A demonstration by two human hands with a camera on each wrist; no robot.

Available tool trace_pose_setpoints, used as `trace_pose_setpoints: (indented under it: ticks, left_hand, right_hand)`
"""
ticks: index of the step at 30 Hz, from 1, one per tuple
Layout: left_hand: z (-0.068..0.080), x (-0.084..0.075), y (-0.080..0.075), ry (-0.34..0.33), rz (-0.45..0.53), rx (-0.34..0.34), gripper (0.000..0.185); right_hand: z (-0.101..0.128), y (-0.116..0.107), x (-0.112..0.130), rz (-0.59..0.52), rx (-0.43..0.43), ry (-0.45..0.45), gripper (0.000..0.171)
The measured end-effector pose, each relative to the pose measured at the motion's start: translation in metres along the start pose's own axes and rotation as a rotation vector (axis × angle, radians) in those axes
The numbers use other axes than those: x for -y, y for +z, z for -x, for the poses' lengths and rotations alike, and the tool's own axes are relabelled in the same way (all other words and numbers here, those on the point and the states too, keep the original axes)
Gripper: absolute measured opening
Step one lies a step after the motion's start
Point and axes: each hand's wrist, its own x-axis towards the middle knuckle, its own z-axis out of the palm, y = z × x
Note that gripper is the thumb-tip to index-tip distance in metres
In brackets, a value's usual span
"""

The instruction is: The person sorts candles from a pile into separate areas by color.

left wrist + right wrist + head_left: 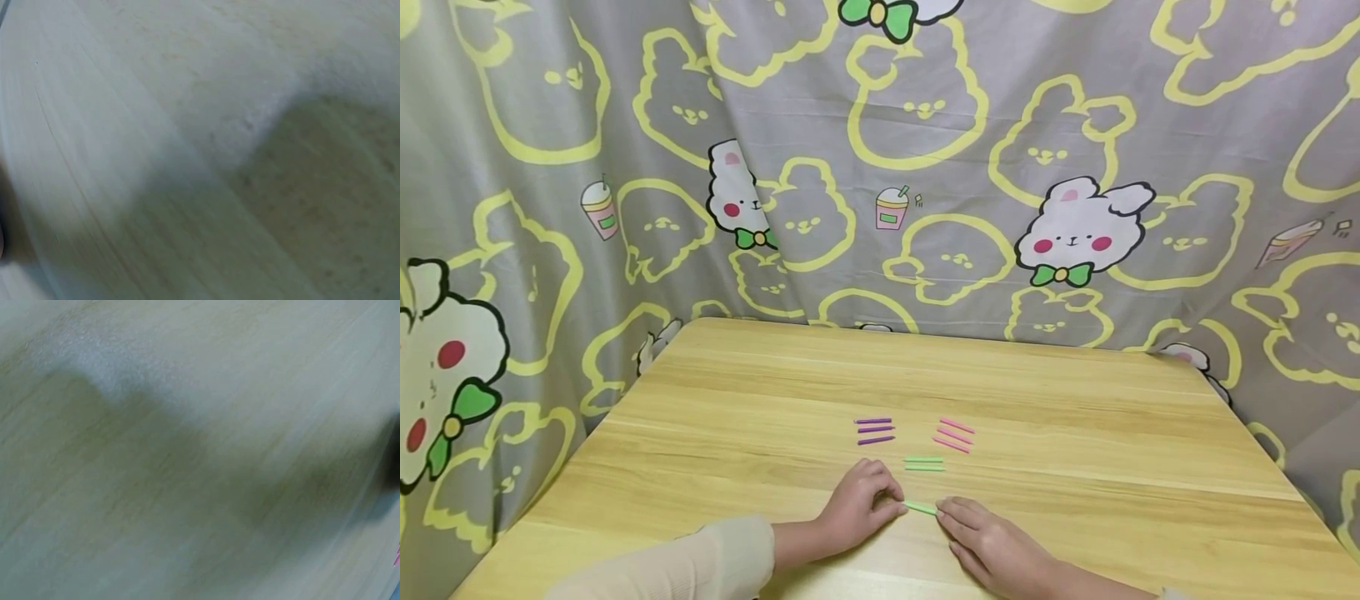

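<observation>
left hand (859, 504): fingers curled, fingertips pinch the left end of the green stick (921, 507).
right hand (992, 546): fingers nearly straight, tips touching the stick's right end; probably a light pinch, too small to tell.
green stick: low over the worktop (1075, 467), between both hands, just in front of the two green sticks (923, 463).
other groups: three purple sticks (875, 430), three pink sticks (954, 435), set in parallel rows.
wrist views: blurred wood only.
doing it well: keep the stick level and parallel to the green pair, lay it close beside them, let go of both ends together.
</observation>
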Motion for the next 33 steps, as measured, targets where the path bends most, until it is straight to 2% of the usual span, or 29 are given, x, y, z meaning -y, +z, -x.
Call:
trace_pose_setpoints:
  ticks: [7, 12, 20, 33]
  left_hand:
    - [0.000, -0.002, 0.001, -0.003, -0.060, -0.004, 0.008]
    - [-0.001, -0.003, 0.002, -0.010, -0.083, -0.011, 0.010]
    - [0.000, -0.003, 0.003, -0.004, -0.102, -0.016, 0.010]
    - [-0.004, -0.004, 0.004, -0.004, -0.114, -0.035, 0.010]
  right_hand:
    - [-0.003, -0.003, -0.002, 0.003, 0.014, 0.004, 0.034]
    - [-0.007, -0.005, -0.011, -0.017, 0.025, 0.043, 0.034]
    - [-0.012, -0.001, -0.034, -0.042, -0.037, 0.087, 0.037]
    - [-0.013, 0.007, -0.048, -0.052, -0.040, 0.076, 0.037]
